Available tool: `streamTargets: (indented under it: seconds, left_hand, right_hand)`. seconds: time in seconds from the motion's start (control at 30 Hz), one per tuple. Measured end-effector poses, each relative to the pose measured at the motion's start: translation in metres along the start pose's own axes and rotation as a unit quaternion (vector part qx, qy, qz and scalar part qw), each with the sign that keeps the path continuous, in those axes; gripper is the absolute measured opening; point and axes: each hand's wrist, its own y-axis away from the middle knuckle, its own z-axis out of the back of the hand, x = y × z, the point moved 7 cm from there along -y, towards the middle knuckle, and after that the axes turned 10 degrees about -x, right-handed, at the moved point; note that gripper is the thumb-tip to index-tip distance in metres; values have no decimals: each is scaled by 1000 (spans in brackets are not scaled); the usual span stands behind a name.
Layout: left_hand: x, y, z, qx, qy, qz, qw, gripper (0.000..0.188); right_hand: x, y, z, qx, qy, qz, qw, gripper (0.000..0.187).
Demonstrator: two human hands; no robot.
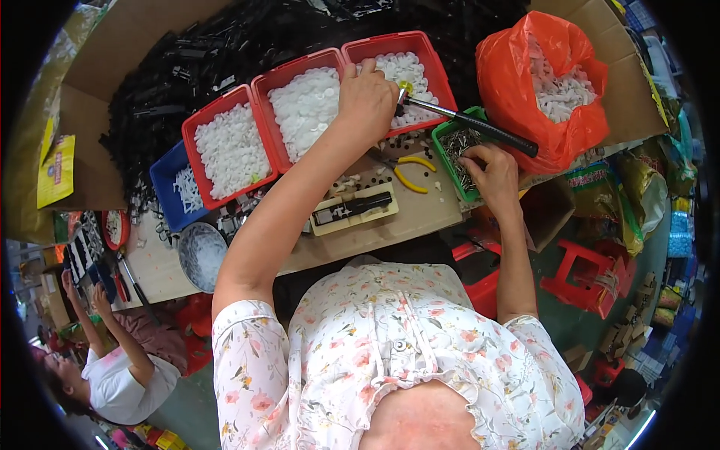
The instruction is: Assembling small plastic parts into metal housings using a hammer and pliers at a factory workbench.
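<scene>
My left hand (367, 101) is over the red bins, its bent fingers at the wall between the middle red bin (262, 112) and the right red bin (442, 71). Its fingers look drawn together; anything between them is hidden. Small white plastic parts (307, 101) fill the bins. My right hand (493, 176) dips into a green tray (469, 196) of small metal pins or screws (457, 146), fingers closed, what they hold too small to name. Across the right bin and tray lies a hammer (499, 135). In front of me, a cream holder (341, 225) carries a long black part (356, 208).
Pliers with yellow handles (411, 174) lie beside the holder. A blue bin (166, 169) and a metal bowl (201, 255) stand left. Black parts (247, 37) heap behind the bins. An orange bag (499, 67) of white pieces stands right. Another person (127, 360) works at lower left.
</scene>
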Motion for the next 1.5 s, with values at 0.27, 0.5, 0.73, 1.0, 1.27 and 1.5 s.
streamTargets:
  seconds: [0.27,0.5,0.73,1.0,1.27,1.5]
  left_hand:
    - [-2,9,10,-54,26,4,998,3]
    - [-1,14,0,-68,39,12,997,4]
    - [1,5,-5,-12,35,21,999,4]
    - [14,11,19,-56,109,37,992,9]
    - [12,86,30,-2,660,402,635,13]
    - [5,114,37,-63,696,435,567,13]
  right_hand:
    - [5,-1,5,-44,-64,-6,997,11]
    - [30,-7,5,-78,-97,28,992,12]
    - [46,-8,8,-100,-110,60,987,12]
    - [44,-7,9,-120,-204,20,971,12]
    - [90,-12,-14,-106,-421,12,901,16]
    - [118,-7,-21,-106,-336,117,928,20]
